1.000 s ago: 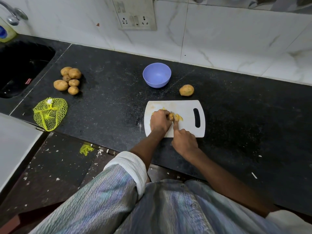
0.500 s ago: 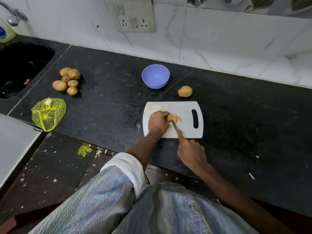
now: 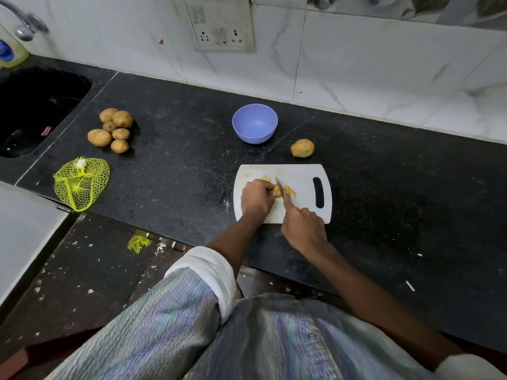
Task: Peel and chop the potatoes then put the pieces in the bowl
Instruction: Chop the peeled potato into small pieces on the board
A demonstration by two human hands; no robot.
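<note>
White board (image 3: 301, 174) on black counter (image 3: 178, 160). Left hand (image 3: 256, 197), fingers curled, pins a peeled potato (image 3: 276, 191) on the board. Right hand (image 3: 303, 224) grips a knife (image 3: 279, 183), forefinger laid along it; blade sits against the potato's right side. Yellow slices (image 3: 289, 191) lie just right of the blade, 1 more piece (image 3: 265, 178) beyond the left hand. Purple bowl (image 3: 255, 123) behind the board. 1 unpeeled spud (image 3: 302, 148) right of the bowl. 6 more in a heap (image 3: 113, 130) far left, near the sink (image 3: 33, 111). Yellow net bag (image 3: 81, 182) at the counter's front edge.
</note>
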